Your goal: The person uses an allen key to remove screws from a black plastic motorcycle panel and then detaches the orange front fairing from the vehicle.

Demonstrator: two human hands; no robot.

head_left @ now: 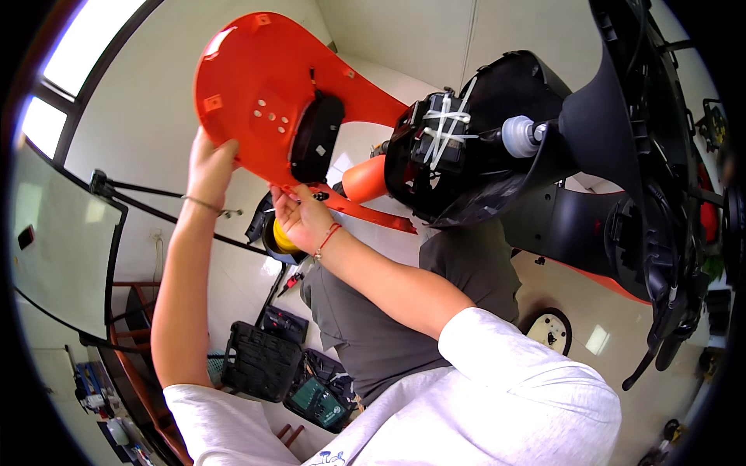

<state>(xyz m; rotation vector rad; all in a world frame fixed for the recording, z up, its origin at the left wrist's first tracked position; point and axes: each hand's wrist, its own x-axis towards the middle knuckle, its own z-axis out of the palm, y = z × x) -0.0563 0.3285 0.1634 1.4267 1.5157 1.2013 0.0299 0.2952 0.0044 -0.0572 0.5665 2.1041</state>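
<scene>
A large orange-red plastic panel (268, 66) is held up at the upper left, its inner side with clips and small holes facing me. My left hand (211, 167) grips its lower left edge. A black oval part (317, 138) is attached to the panel's inside. My right hand (299, 217) is at the panel's lower edge, fingers curled together; what they pinch is partly hidden. Right of the panel stands a black scooter-like body (497, 182), with a black box (444, 132) bound by white cable ties. An orange cylinder (364, 181) lies beside that body.
A yellow-and-black round object (284, 237) is on the floor below my right hand. Open tool cases (260, 361) lie near my legs. Black handlebar parts with cables (668, 256) rise at the right. A glass table (66, 233) stands at the left.
</scene>
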